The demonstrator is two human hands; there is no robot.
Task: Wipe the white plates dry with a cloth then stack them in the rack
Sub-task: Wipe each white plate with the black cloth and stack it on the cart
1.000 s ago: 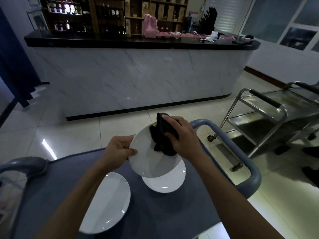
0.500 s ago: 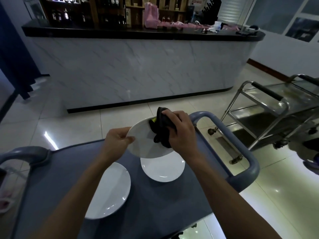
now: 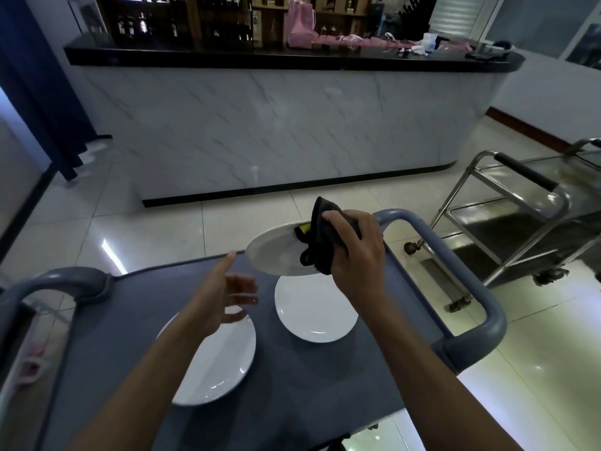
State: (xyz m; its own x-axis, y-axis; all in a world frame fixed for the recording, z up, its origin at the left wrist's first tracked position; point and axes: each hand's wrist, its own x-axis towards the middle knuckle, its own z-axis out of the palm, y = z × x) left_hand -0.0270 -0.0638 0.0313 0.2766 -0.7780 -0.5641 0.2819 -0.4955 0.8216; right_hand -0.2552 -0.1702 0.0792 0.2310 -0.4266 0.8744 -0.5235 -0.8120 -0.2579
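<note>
My right hand (image 3: 356, 252) grips the dark cloth (image 3: 320, 236) and a white plate (image 3: 276, 255), holding them tilted above the grey cart (image 3: 136, 320). My left hand (image 3: 224, 296) hangs open, fingers spread, off the plate, above two more plates (image 3: 214, 362) lying there.

The one camera sits on my head, looking forward and down over my forearms. It is close above the grey cart surface (image 3: 325, 379) in front of me and faces the marble bar (image 3: 276, 125) across the tiled floor (image 3: 97, 229).
</note>
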